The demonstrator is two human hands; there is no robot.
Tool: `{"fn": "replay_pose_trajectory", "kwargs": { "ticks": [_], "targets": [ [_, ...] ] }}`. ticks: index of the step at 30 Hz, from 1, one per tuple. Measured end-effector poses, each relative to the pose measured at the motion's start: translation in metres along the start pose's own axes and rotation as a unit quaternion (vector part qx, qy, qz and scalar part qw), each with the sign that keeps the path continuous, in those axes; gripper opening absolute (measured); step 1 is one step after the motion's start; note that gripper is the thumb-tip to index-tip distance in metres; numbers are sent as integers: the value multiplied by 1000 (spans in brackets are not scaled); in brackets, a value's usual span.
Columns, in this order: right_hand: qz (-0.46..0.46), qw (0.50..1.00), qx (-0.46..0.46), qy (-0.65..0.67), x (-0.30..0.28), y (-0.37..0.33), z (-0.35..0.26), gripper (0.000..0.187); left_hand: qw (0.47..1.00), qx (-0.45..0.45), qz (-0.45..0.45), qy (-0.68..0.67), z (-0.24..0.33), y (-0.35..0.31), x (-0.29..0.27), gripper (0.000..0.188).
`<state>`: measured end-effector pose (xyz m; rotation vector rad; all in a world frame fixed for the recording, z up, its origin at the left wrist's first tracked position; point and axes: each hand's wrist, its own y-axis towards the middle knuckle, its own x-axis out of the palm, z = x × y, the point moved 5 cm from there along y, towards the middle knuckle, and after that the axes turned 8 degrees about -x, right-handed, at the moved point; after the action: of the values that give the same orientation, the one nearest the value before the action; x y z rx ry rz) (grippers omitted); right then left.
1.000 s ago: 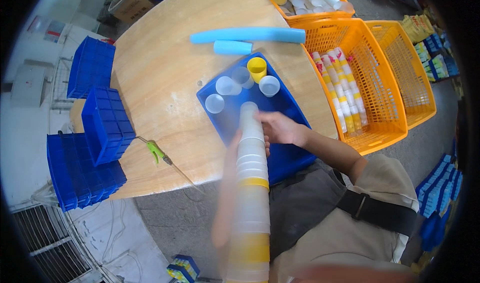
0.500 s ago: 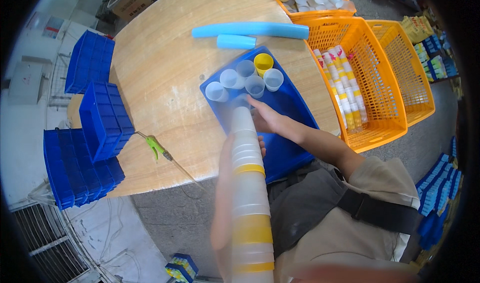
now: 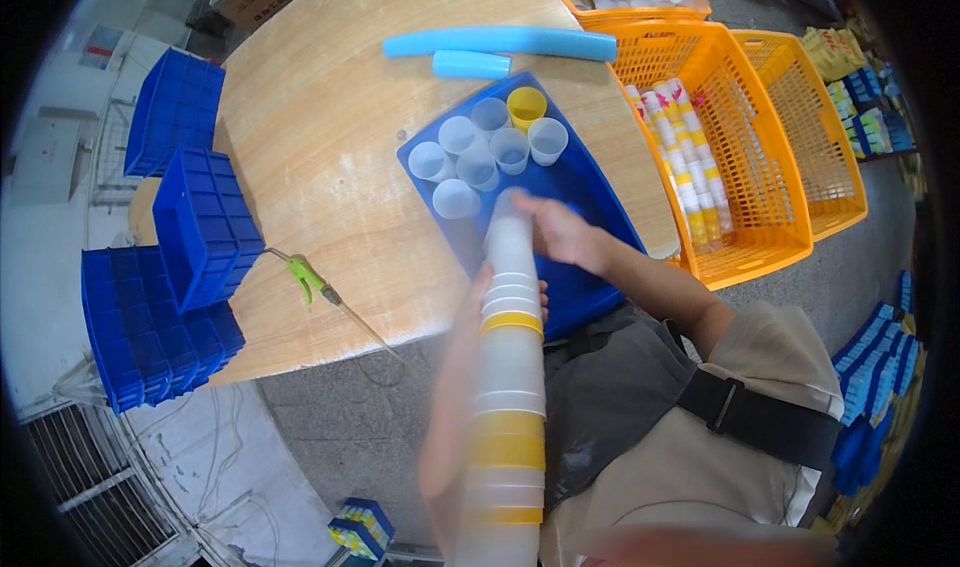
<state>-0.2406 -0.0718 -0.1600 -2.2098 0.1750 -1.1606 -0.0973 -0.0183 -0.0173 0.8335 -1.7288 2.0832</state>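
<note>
A long stack of nested clear and yellow plastic cups (image 3: pixel 508 387) runs from the lower edge up toward a blue tray (image 3: pixel 585 192). My left hand (image 3: pixel 480 302) wraps around the stack's middle. My right hand (image 3: pixel 555 232) grips the top cup of the stack, just above the tray. Several clear cups (image 3: pixel 470 152) and one yellow cup (image 3: pixel 526 105) stand upright on the tray's far half.
The tray lies on a round wooden table (image 3: pixel 330 167). Two light blue foam tubes (image 3: pixel 500 42) lie behind it. Orange baskets (image 3: pixel 735 167) holding cup stacks stand to the right. Blue crates (image 3: pixel 195 217) sit at the left, with a green-handled tool (image 3: pixel 305 275) near the table edge.
One more clear cup now stands on the tray. My right hand has come back from the tray to the top of the stack. The stack stays in my left hand.
</note>
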Motion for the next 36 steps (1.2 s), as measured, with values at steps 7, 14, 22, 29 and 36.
{"fn": "replay_pose_trajectory", "kwargs": {
  "ticks": [7,14,22,29,36],
  "targets": [
    [-134,982,80,106,12,-68,-17,56,999,17,-27,12,-5,16,9,59],
    [-166,985,40,-25,14,-37,16,41,996,8,57,70,7,21,0,47],
    [-7,997,5,77,12,-42,-7,48,1000,1,22,10,-1,17,-2,47],
    [-91,988,114,-46,29,-26,40,41,980,5,92,174,8,12,-30,47],
    [-104,993,20,50,23,-25,40,42,998,-9,16,63,-8,6,-30,50]
  ]
}}
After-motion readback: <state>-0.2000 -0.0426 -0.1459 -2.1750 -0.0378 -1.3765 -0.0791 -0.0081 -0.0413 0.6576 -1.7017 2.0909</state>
